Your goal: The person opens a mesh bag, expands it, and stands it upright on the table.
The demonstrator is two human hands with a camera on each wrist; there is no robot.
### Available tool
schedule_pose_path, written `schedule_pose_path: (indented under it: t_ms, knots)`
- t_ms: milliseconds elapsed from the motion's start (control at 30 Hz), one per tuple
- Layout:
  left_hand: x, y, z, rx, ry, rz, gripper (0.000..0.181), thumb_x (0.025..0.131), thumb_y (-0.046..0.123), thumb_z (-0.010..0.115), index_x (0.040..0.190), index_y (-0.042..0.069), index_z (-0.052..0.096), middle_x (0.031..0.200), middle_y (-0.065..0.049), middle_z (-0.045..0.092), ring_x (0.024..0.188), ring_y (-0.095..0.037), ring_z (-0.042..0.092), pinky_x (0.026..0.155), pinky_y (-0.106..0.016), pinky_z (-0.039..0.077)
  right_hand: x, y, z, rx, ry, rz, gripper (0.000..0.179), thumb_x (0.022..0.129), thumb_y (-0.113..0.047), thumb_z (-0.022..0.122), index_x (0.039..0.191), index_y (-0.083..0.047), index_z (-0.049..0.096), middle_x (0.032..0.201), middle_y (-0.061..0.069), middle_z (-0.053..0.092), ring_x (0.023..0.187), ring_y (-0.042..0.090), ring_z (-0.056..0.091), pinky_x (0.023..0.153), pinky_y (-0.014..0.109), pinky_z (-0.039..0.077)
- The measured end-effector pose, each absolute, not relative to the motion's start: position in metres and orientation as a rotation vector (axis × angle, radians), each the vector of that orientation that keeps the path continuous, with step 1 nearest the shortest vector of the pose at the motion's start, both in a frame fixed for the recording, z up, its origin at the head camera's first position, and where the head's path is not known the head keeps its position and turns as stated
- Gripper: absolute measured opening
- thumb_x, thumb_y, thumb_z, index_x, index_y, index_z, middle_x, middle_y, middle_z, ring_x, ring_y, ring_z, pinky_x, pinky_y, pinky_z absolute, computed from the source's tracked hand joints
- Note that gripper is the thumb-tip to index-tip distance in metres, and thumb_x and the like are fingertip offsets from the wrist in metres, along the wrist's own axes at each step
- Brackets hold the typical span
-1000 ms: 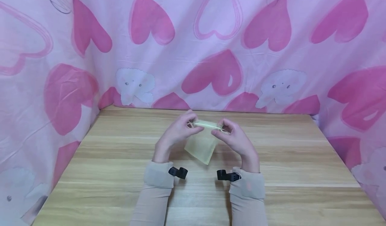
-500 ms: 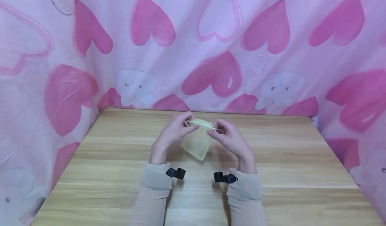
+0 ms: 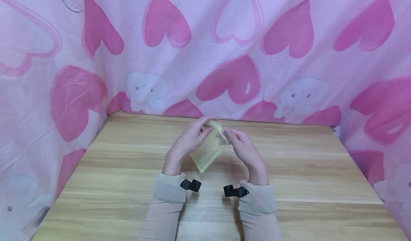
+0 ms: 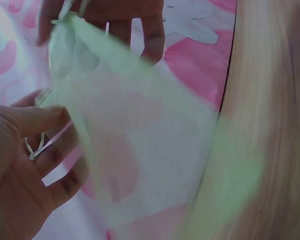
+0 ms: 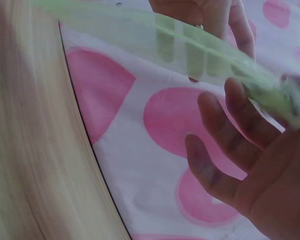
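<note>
Two pale beige cloth sleeves [image 3: 260, 216] come up from the near side, rolled into thick cuffs. A small black plastic clip-like piece [image 3: 191, 185] sticks out from the left cuff, and a matching black piece [image 3: 236, 191] sticks out from the right one. The two point at each other.

Past the cuffs, the hands bend in toward each other. The left hand [image 3: 189, 139] pinches one end of the top of a thin, see-through, pale yellow-green cloth bag [image 3: 207, 151]. The right hand [image 3: 246, 151] pinches the other end of that top, with its other fingers spread and a little bent. A thin white string [image 4: 35, 154] makes a loop by the left hand's fingers.

The bag is up in the air between the hands, over the bench. Its top is bunched up and slants, with the left end farther from the person. One bottom corner points back to the person. Fingers and pink shapes show right through the cloth. It is hard to tell if its mouth is open.

The light brown wooden bench [image 3: 314, 169] spreads out below. Behind it hangs a pink cloth [image 3: 199, 5] with big dark pink hearts [image 3: 229, 82] and white fluffy animal pictures [image 3: 146, 89].
</note>
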State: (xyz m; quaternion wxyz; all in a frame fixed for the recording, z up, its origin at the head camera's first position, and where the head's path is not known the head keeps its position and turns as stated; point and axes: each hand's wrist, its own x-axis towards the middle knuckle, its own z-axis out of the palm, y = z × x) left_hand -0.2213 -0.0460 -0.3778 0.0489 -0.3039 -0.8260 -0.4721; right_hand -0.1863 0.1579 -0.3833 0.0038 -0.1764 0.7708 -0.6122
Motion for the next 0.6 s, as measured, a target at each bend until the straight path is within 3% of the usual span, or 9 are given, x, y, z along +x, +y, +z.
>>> schedule_pose_path:
  t_ms: [167,300,433,533,600]
  knots:
    - [-0.222,-0.044,-0.380,-0.806,-2.517,-1.450,0.048,0.101,0.012,0.055,0.146,0.021,0.043,0.136,0.000,0.053,0.116,-0.019,0.055,0.096,-0.038,0.046,-0.188,0.155,-0.385,-0.555,2.367,-1.943,0.036,0.103,-0.019,0.045,0.102,0.006,0.071,0.099,0.016,0.070,0.097,0.022,0.064,0.093,0.040,0.047]
    - [-0.223,-0.042,-0.380,-0.671,-2.461,-1.415,0.047,0.098,0.010,0.058,0.143,0.016,0.047,0.128,-0.005,0.053,0.121,-0.024,0.050,0.100,-0.040,0.043,-0.188,0.154,-0.384,-0.555,2.391,-1.913,0.031,0.102,-0.013,0.045,0.105,0.005,0.071,0.100,0.014,0.071,0.097,0.020,0.064,0.093,0.038,0.047]
    - [-0.223,-0.043,-0.377,-0.617,-2.449,-1.393,0.032,0.097,0.010,0.060,0.129,0.010,0.060,0.105,-0.005,0.059,0.095,-0.020,0.057,0.080,-0.035,0.050,-0.184,0.153,-0.376,-0.509,2.486,-1.837,0.021,0.099,-0.006,0.055,0.105,0.006,0.071,0.098,0.014,0.070,0.091,0.019,0.063,0.085,0.033,0.050]
    - [-0.220,-0.043,-0.375,-0.666,-2.522,-1.385,0.026,0.100,0.020,0.058,0.125,0.014,0.064,0.090,0.000,0.063,0.078,-0.014,0.057,0.065,-0.031,0.050,-0.177,0.149,-0.363,-0.487,2.542,-1.779,0.018,0.094,-0.003,0.062,0.106,0.008,0.070,0.098,0.017,0.070,0.087,0.021,0.064,0.077,0.030,0.052]
    - [-0.219,-0.042,-0.374,-0.708,-2.554,-1.368,0.029,0.100,0.029,0.057,0.126,0.018,0.063,0.084,0.003,0.063,0.074,-0.012,0.057,0.061,-0.030,0.050,-0.172,0.147,-0.354,-0.488,2.577,-1.740,0.018,0.093,-0.002,0.064,0.105,0.009,0.069,0.098,0.019,0.070,0.085,0.022,0.064,0.074,0.028,0.052]
